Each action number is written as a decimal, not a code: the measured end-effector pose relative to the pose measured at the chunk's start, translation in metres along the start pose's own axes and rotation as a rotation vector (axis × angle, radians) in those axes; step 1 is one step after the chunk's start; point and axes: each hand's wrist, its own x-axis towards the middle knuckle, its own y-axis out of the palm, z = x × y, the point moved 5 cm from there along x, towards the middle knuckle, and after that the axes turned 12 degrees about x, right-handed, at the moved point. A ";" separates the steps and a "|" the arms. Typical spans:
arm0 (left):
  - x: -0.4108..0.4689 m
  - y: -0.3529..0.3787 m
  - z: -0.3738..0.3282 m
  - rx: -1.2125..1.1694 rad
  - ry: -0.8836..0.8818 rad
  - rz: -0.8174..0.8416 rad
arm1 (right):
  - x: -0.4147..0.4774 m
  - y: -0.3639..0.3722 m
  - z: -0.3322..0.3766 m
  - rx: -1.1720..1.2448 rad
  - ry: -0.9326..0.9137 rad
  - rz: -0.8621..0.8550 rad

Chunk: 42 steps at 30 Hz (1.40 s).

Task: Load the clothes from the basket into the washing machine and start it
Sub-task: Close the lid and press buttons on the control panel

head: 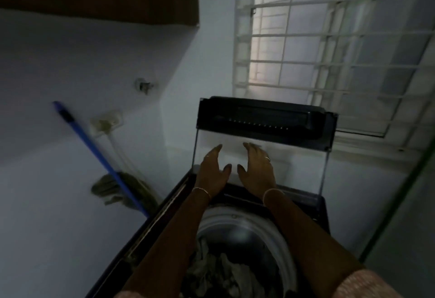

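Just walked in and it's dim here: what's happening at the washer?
A person has the left hand and the right hand laid flat, fingers straight, against the washing machine's raised glass lid. The open drum below already holds clothes. Whether the lid is going up or coming down cannot be told.

Blue-handled broom [98,156] against wall, barred window [329,46] behind

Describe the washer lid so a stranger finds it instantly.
Below the barred window stands a dark top-load washer. Its lid is raised at the back, left hand and right hand on it: see-through glass under a black bar, unlike the dark body.
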 end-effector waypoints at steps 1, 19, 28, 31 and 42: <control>0.009 0.007 -0.005 0.005 0.023 0.011 | 0.007 -0.008 -0.005 -0.009 0.015 -0.028; 0.213 0.049 -0.060 0.583 0.434 0.075 | 0.165 -0.053 -0.057 -0.468 0.136 -0.183; 0.238 0.062 -0.042 0.685 0.524 -0.053 | 0.175 -0.052 -0.067 -0.706 0.102 -0.187; 0.238 0.059 -0.044 0.652 0.504 -0.058 | 0.174 -0.050 -0.061 -0.743 0.110 -0.186; 0.218 0.028 -0.058 0.627 0.525 -0.084 | 0.159 -0.056 -0.023 -0.916 0.074 -0.166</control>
